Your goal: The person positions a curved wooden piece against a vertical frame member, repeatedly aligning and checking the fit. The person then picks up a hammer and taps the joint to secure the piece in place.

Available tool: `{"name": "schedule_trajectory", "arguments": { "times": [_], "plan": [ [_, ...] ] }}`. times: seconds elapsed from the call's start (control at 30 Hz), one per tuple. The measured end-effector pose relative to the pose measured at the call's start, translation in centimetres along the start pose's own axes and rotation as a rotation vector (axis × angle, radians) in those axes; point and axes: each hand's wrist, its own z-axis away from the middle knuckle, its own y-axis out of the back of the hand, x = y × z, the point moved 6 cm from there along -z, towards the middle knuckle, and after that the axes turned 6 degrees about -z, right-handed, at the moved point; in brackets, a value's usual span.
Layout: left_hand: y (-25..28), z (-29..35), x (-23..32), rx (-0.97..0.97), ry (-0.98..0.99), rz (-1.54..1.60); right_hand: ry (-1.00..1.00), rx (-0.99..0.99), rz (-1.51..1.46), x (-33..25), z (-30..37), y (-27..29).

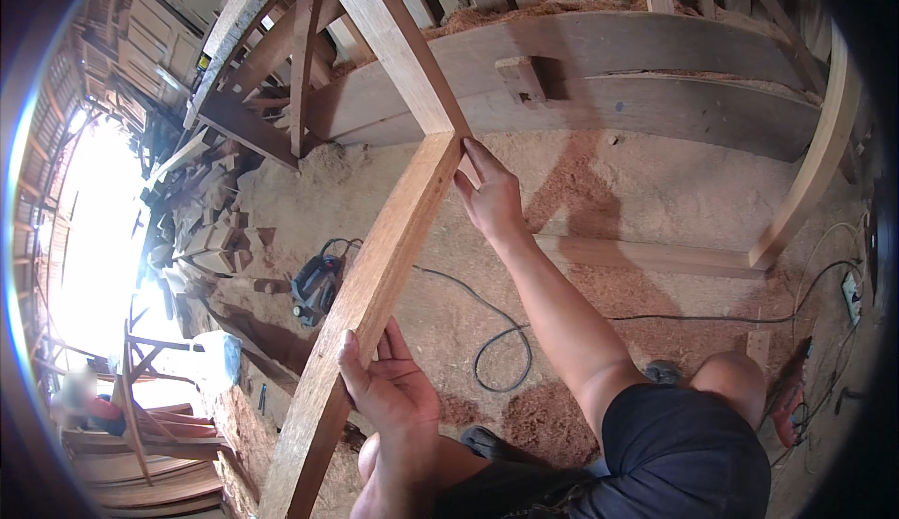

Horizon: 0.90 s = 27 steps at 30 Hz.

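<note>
Left hand (393,397): grip half closed around the right edge of the lower timber (361,313), fingers curled over its face, thumb side facing up. Holding it.

Right hand (489,196): arm stretched out, fingers nearly flat, resting against the right side of the joint (448,137) where the lower timber meets the upper timber (393,37). Grip open, pressing, not wrapped around anything.

Lower timber: long reddish plank, slightly curved, running from the bottom edge of view up to the joint at centre. It sits above the floor, not lying on it. The upper timber carries on from the joint toward the top of view, angled left.

Floor (599,200): covered in sawdust and shavings. A dark power tool (316,285) lies on it just left of the lower timber, with its black cable (501,346) looping across the sawdust below the right forearm. More cables and a power strip (850,296) at the right edge. A short plank (646,257) lies flat on the floor beyond the right arm.

Far side: curved wooden planks (599,79) stacked on edge. Offcut blocks (220,238) are piled at the left. Another person (89,407) at far lower left, too blurred to detail.
</note>
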Motion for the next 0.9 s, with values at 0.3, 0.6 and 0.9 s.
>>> {"name": "schedule_trajectory", "arguments": {
  "times": [0.3,0.6,0.9],
  "plan": [
    [-0.4,0.1,0.1,0.019,0.007,-0.018,0.079,0.06,0.066,0.1,0.1,0.1],
    [-0.1,-0.1,0.0,0.028,0.016,-0.019,0.109,0.089,0.079,-0.1,0.2,-0.3],
    [0.2,-0.3,0.1,0.032,0.011,-0.007,0.109,0.085,0.117,-0.6,0.3,-0.6]
  ]
}}
